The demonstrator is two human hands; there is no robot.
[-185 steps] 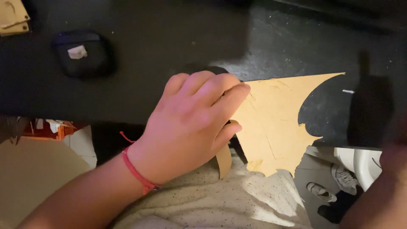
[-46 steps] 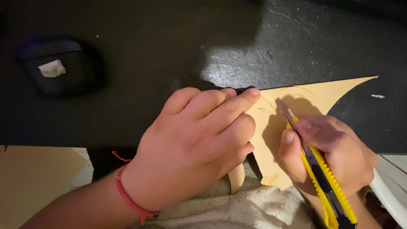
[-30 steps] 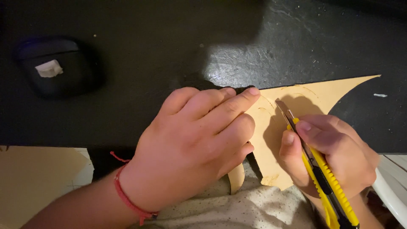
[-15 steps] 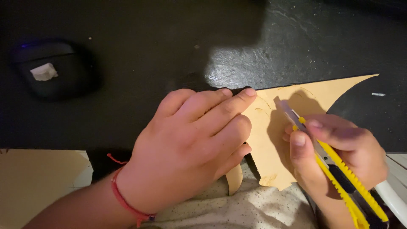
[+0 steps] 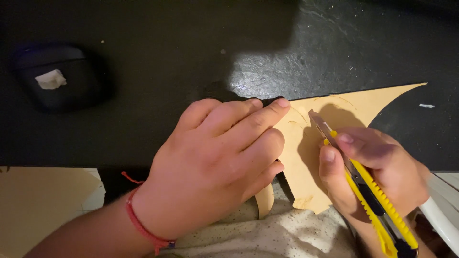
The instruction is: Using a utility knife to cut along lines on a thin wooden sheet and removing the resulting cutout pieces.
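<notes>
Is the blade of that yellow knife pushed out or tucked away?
Out. A metal blade tip sticks out of the yellow utility knife in the right hand, its point on the tan cardboard.

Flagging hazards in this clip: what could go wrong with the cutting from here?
The utility knife blade tip sits close to the left hand fingertips pinning the tan cardboard; a slip could nick them. The cardboard overhangs the black table edge near the lap, so it may flex and spoil the cut.
</notes>
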